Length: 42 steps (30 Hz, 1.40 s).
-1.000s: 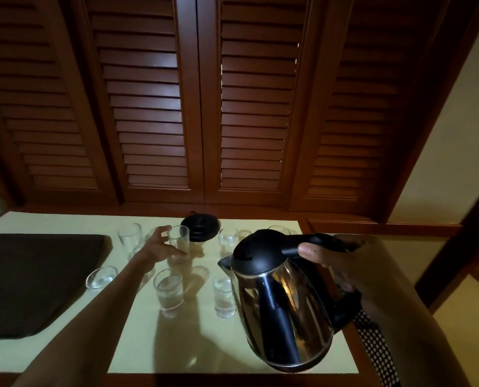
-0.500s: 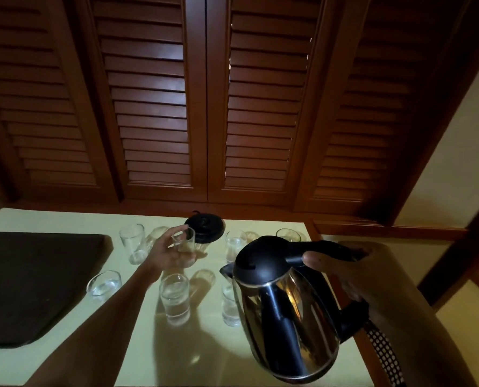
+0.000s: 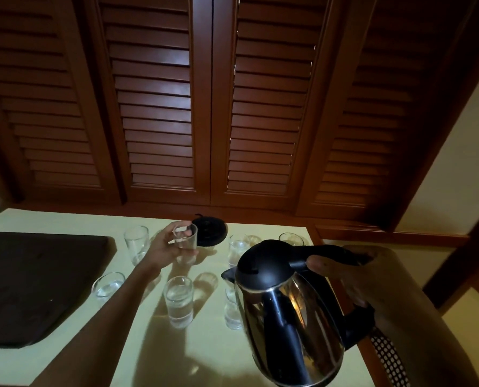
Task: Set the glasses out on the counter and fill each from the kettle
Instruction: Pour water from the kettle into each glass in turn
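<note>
- Kettle (image 3: 288,311) hangs near upright over the desk (image 3: 65,222), spout pointing left.
- Right grip (image 3: 344,275) wraps its handle.
- Left grip (image 3: 167,248) clasps one upright glass (image 3: 187,238).

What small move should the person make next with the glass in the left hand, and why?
Probably lower the held glass onto the counter beside the spout. The left hand grips it raised above the counter, it looks empty, and the right hand holds the kettle by its handle.

Steel-and-black kettle (image 3: 288,311); clear glasses (image 3: 178,301); brown shutters (image 3: 160,107).
</note>
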Each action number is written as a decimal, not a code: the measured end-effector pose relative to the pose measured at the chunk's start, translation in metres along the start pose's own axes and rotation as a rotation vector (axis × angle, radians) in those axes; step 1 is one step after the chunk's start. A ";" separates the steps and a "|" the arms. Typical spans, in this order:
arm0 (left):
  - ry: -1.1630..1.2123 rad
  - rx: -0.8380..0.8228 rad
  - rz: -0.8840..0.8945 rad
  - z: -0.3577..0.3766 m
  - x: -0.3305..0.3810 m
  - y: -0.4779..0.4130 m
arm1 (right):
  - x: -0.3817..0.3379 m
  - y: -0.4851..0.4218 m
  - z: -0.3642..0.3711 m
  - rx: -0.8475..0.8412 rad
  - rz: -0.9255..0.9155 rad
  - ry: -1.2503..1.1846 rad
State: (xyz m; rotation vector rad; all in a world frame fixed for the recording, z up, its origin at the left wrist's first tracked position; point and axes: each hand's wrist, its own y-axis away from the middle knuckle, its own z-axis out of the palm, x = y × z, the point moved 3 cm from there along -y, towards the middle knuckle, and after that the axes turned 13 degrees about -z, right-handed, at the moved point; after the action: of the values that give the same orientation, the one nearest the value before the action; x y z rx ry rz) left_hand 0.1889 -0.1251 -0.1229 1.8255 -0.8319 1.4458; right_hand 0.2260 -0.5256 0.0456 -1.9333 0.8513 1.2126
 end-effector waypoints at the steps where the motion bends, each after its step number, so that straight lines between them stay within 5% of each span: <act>1: -0.006 -0.003 0.012 0.000 0.008 0.004 | 0.001 0.001 -0.002 0.005 -0.020 0.010; 16: 0.011 -0.035 0.067 0.017 0.071 0.125 | -0.012 0.026 -0.008 -0.050 -0.102 -0.008; 42: -0.091 -0.093 0.018 0.052 -0.009 0.236 | -0.036 0.058 0.013 -0.243 -0.081 0.047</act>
State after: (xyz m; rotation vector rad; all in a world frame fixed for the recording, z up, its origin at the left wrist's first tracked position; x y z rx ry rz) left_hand 0.0267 -0.3042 -0.1152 1.8294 -0.9468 1.3211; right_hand 0.1598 -0.5408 0.0627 -2.1745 0.6671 1.2752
